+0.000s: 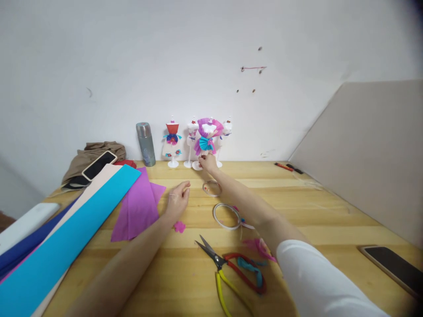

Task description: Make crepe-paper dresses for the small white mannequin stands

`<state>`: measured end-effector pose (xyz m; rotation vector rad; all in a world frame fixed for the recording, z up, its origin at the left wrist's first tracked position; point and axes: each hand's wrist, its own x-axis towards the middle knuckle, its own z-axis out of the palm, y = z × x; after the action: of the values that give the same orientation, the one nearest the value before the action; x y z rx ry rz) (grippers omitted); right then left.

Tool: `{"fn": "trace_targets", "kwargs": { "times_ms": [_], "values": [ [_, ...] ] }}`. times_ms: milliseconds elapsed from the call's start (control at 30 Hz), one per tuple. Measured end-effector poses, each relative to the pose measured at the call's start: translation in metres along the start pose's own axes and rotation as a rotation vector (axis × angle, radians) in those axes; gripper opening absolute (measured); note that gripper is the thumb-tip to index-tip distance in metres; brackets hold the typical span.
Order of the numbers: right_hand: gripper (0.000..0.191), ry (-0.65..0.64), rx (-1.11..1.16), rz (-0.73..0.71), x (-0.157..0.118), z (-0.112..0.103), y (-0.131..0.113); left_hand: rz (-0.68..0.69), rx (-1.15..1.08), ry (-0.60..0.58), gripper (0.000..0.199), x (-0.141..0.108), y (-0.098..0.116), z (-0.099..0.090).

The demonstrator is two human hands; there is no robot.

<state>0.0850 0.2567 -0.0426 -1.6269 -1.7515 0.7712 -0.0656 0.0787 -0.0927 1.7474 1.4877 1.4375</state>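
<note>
My right hand [208, 163] reaches to the back of the table, its fingers closed at the stem of a small white dress form [208, 128]. That form wears purple and pink crepe paper with a blue pleated fan at the waist. My left hand [178, 197] rests on the wood with its fingers curled together; whatever may be between the fingertips is too small to tell. Just below it lies a pink paper flower [179, 226]. Nearer to me are open scissors [218, 261] with one red and one yellow handle. A roll of white tape [214, 215] lies below my right forearm.
More dress forms [172, 140] stand along the wall, beside a grey thermos [146, 144]. Purple paper [137, 211] and long blue paper [76, 242] cover the left side. A phone [393, 267] lies at the right, a smaller ring [212, 188] mid-table, pens [284, 167] behind.
</note>
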Motion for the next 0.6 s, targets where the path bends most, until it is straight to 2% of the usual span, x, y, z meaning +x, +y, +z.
{"fn": "trace_targets", "kwargs": {
  "times_ms": [167,333,600],
  "values": [
    [0.038,-0.039,-0.018,-0.012,-0.004,0.007,-0.014,0.0,0.008,-0.015,0.029,0.0,0.003,-0.001],
    [0.038,-0.045,-0.046,-0.027,-0.009,0.011,-0.018,0.004,0.007,-0.019,0.029,0.001,0.002,-0.002],
    [0.038,-0.068,-0.087,-0.08,-0.006,0.042,-0.043,0.012,0.007,-0.034,0.031,0.001,0.0,-0.001]
  ]
}}
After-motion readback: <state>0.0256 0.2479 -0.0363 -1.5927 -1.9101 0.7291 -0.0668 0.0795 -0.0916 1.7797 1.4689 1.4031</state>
